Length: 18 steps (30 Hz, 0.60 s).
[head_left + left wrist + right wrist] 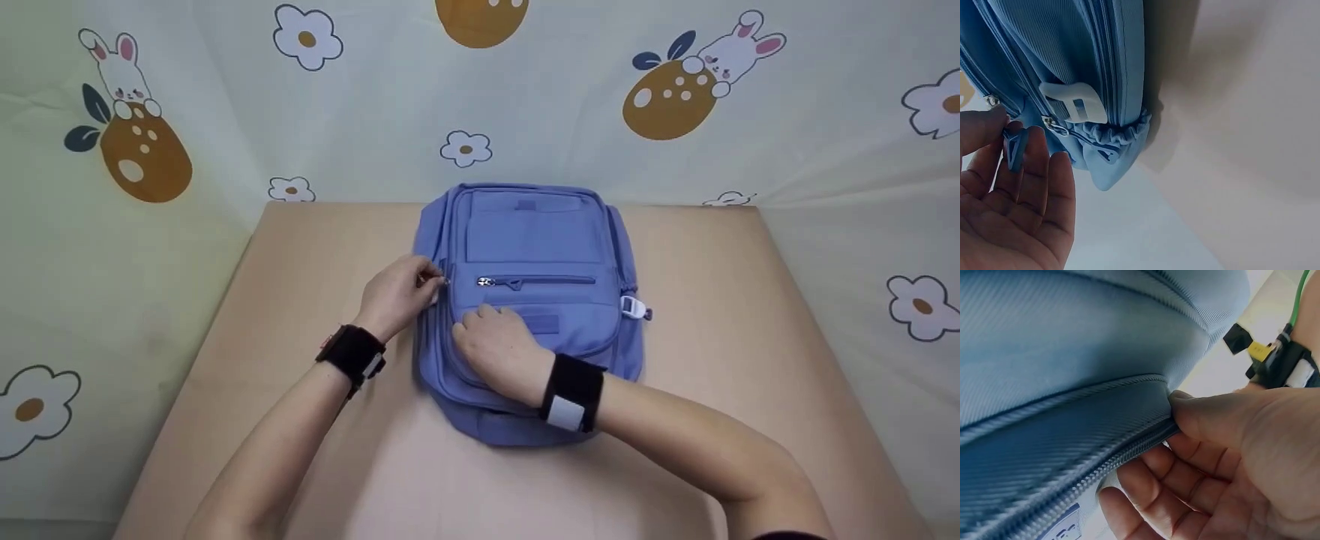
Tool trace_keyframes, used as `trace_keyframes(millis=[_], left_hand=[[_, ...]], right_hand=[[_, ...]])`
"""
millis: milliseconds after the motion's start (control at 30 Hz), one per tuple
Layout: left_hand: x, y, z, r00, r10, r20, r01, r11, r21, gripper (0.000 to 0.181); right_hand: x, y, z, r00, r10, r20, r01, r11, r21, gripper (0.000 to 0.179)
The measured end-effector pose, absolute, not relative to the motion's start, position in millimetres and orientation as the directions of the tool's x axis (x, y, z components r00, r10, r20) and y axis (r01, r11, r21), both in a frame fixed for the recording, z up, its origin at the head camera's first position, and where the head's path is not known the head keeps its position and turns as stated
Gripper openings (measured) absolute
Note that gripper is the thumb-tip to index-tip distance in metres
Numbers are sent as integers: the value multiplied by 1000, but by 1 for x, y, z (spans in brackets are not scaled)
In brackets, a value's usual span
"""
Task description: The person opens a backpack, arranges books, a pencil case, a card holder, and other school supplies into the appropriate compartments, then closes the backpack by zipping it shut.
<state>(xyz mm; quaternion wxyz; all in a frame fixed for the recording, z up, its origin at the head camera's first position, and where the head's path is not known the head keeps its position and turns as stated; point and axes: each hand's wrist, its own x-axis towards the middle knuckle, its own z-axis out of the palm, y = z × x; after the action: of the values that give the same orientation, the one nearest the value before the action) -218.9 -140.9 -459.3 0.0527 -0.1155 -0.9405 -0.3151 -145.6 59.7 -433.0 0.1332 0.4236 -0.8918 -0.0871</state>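
A blue backpack [536, 232] lies front side up on the table. At its left side my left hand [397, 294] pinches a zipper; in the left wrist view the thumb and finger meet at the slider, and its blue loop pull [1014, 151] hangs over the fingers. A second zipper slider [1053, 125] and a white buckle [1075, 103] sit beside that hand. My right hand [499, 349] is over the lower front of the backpack. The right wrist view shows its thumb and fingers pinching the pocket edge along the zipper teeth [1092, 479].
The light brown table [315, 240] extends around the backpack. A short front zipper [540, 280] crosses the middle of the bag, and a white clip [634, 307] sticks out on its right side. Patterned cloth [375, 112] hangs behind and at both sides.
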Motion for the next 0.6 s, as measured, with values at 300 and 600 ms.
trace_keyframes(millis=[300,600], left_hand=[[-237,-136,-460,-979,141,145,200,783,590,15],[-236,-136,-464,-974,152,168,222,786,577,17]], right_hand=[[-140,57,-433,-613,-772,169,-726,634,265,5],[-142,59,-432,-624,-766,156,-724,642,253,5]])
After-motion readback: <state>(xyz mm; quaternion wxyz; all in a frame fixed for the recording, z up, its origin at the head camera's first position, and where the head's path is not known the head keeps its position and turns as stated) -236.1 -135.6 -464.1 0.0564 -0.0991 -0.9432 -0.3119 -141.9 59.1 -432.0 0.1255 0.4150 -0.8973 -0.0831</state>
